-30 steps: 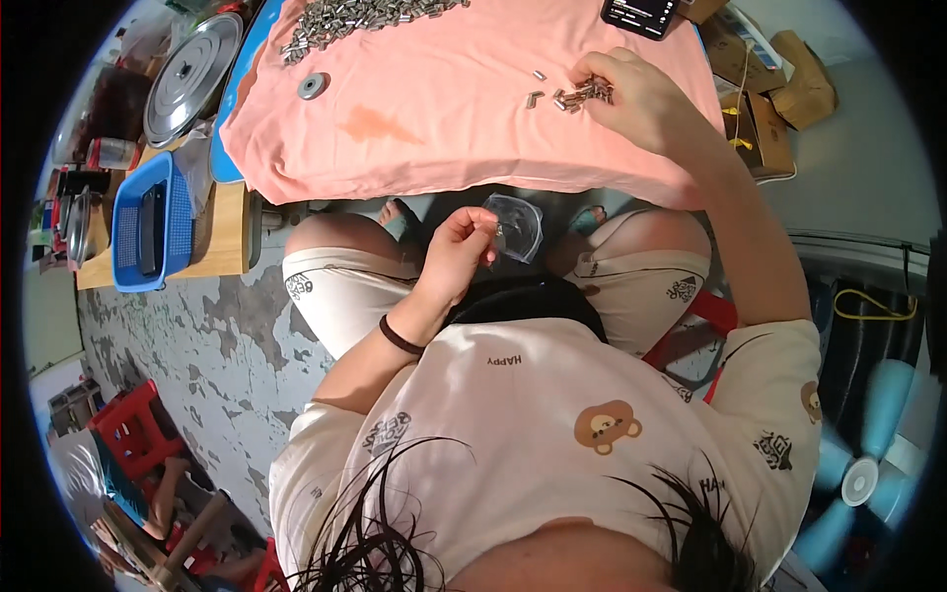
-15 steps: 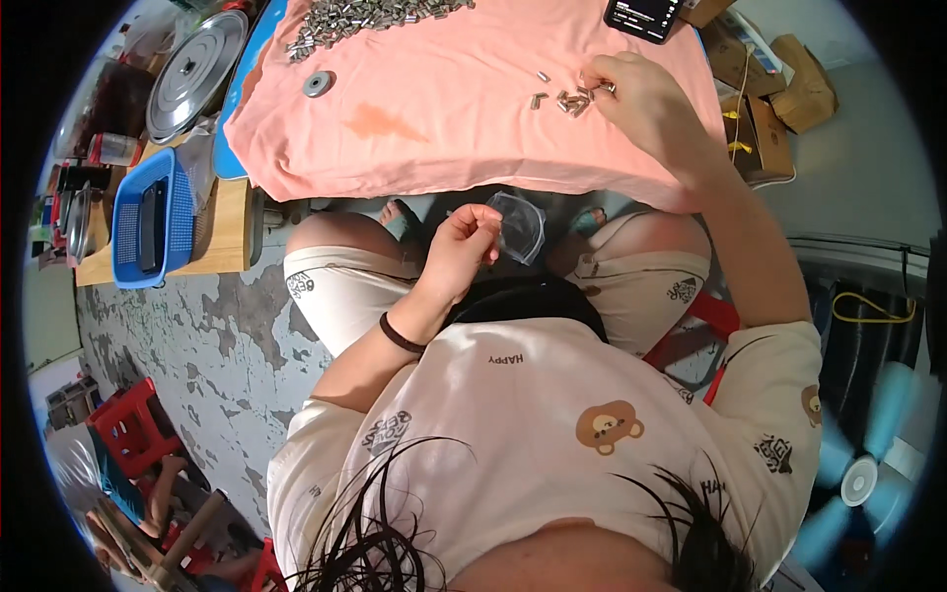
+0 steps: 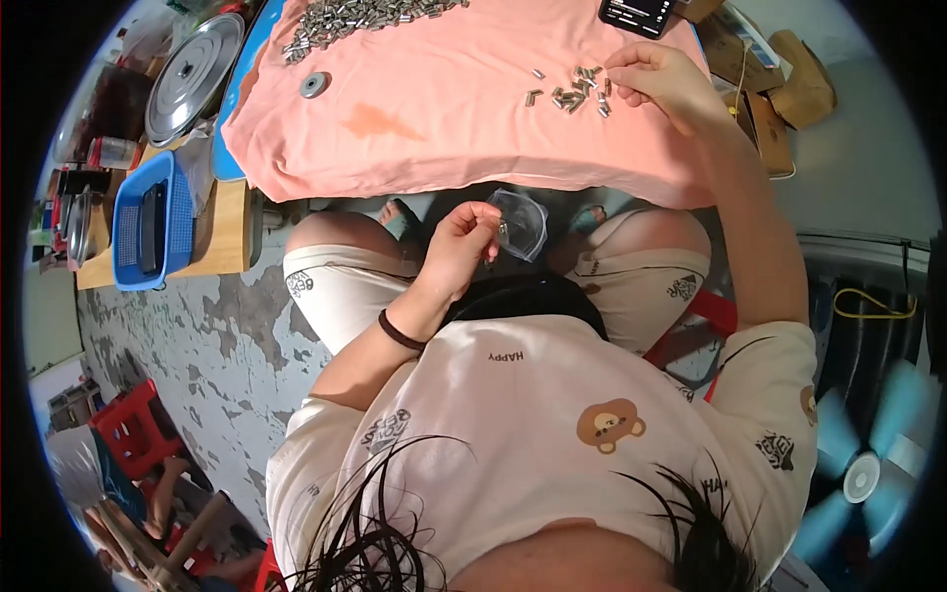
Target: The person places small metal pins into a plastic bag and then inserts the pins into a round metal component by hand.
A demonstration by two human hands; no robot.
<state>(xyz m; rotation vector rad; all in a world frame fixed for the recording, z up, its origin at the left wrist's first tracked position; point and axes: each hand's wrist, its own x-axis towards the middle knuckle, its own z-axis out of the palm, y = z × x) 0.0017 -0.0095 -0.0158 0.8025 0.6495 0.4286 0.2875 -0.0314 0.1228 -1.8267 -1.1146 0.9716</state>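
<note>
My left hand (image 3: 459, 247) is closed in a pinch on the rim of a small clear plastic bag (image 3: 525, 229), above my lap at the table's near edge. A small shiny spot shows in the bag beside the fingertips; I cannot make out what it is. Over the cloth's right side, my right hand (image 3: 663, 87) has its fingers a little apart, the tips right beside a loose group of small silver metal cylinders (image 3: 570, 101). One cylinder lies against or just beside the fingers. No piece shows clearly in their grip.
A big heap of the same cylinders (image 3: 340, 28) lies at the far left of the pink cloth (image 3: 473, 118). Near it sits a grey metal ring (image 3: 315, 85). A phone (image 3: 636, 16) stands at the far right. Left are a blue basket (image 3: 126, 222) and pot lid (image 3: 197, 74).
My right hand has shifted slightly right, away from the small group. More cylinders show there, spread out under where the fingers were. The left hand still holds the bag.
</note>
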